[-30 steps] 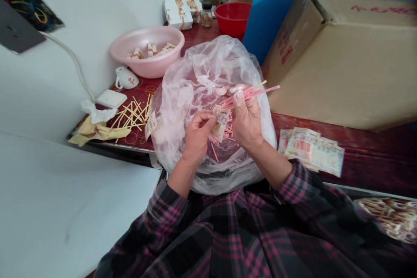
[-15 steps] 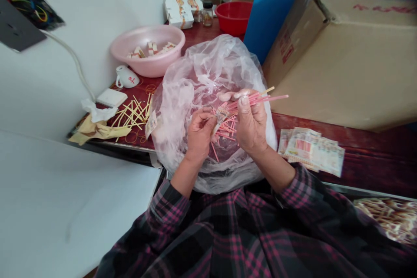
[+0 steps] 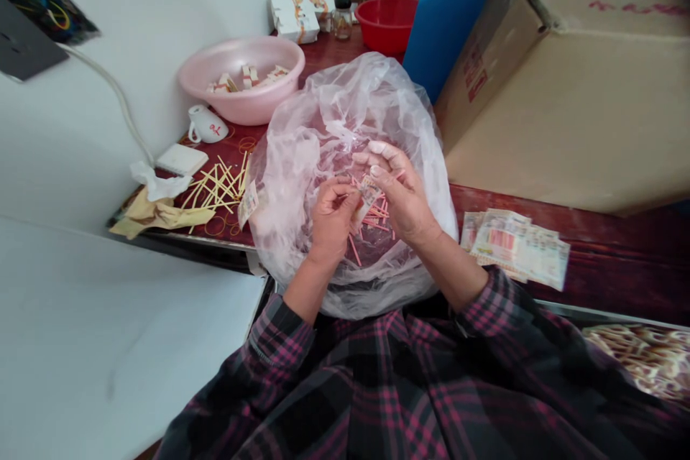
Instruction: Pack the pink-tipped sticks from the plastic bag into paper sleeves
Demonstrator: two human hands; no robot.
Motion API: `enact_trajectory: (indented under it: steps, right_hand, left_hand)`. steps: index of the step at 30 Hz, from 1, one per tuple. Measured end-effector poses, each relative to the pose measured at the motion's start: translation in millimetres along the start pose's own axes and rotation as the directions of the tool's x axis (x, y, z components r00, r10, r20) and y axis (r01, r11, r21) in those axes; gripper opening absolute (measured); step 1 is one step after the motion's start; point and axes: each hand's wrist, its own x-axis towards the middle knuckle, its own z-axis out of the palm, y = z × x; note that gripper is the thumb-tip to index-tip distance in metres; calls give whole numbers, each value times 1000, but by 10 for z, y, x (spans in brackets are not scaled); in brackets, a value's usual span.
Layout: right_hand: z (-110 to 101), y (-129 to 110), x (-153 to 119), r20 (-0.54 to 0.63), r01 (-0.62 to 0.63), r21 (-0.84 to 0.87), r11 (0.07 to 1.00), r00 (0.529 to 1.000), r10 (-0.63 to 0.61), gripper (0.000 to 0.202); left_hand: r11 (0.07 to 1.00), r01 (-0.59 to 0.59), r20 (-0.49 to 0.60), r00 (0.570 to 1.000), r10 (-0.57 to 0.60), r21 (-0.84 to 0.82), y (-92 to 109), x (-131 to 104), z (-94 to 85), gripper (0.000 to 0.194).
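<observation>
My left hand (image 3: 330, 221) pinches a small printed paper packet (image 3: 369, 194) above the clear plastic bag (image 3: 294, 165). Beside it, my right hand (image 3: 408, 203) has its fingers stretched out and apart, the thumb close to the packet's upper edge. A pink tip shows between that thumb and the fingers; whether it is gripped I cannot make out. Under both hands, several thin pink sticks (image 3: 377, 214) lie loose in the opened bag. White powder coats the right fingertips.
Pale yellow sticks (image 3: 218, 185) and rubber bands lie at left near a white mug (image 3: 208, 124). A pink basin (image 3: 242, 104) holds banded bundles. Printed packets (image 3: 514, 248) are spread at right, before a large cardboard box (image 3: 582, 100). A red basin (image 3: 386, 25) stands behind.
The bunch of pink sticks that jutted out of my right hand no longer shows there. My right fingers have opened and shifted slightly left, while my left hand keeps the packet.
</observation>
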Motion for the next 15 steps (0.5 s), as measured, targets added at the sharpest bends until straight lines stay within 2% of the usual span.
enact_trajectory:
  steps: [5,7,10,12,15]
  right_hand:
    - [-86,-86,54,92,-90,-226,970,989,113,62]
    - [-150,-124,70,59,-110,-273,956,990,131,65]
    - [-190,-166,71,-25,-75,-223,972,997,71,69]
    - [-168,-180,60,9,-75,-167,983,997,78,70]
    - [-134,-177,47,82,-144,-81,986,985,151,70]
  left_hand:
    - [993,-79,54,996,74,89,-68,10,-21,15]
    - [995,-48,38,998,45,86,-64,4,-36,15]
    - [996,-2,14,1000,1,86,-36,-5,-44,14]
    - [988,-34,42,999,28,148,-18,-6,-37,12]
    - [971,-80,90,994,61,224,-15,1,-27,10]
